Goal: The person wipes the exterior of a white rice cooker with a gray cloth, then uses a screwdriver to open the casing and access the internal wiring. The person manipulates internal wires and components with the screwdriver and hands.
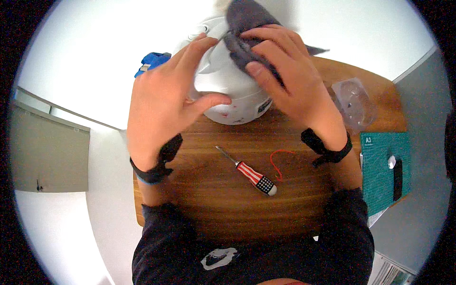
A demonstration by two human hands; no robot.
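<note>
A round white appliance (230, 85), which looks like a rice cooker, stands at the far side of the wooden table. My left hand (164, 99) is at its left side, thumb and fingers spread apart, seemingly resting against it. In my right hand (292, 78) a dark grey cloth (249, 16) is bunched between thumb and fingers, over the appliance's top right part. Both wrists wear black bands. Nearer to me lies a screwdriver (251, 178) with a red, white and black patterned handle, its tip pointing up and left.
A thin red cord (272, 164) curls right of the screwdriver on the wooden table (209, 199). At the right lie a clear plastic tray (354, 102) and a green cutting mat (377, 190) bearing a black strip (398, 180). Something blue (154, 61) sits behind my left hand.
</note>
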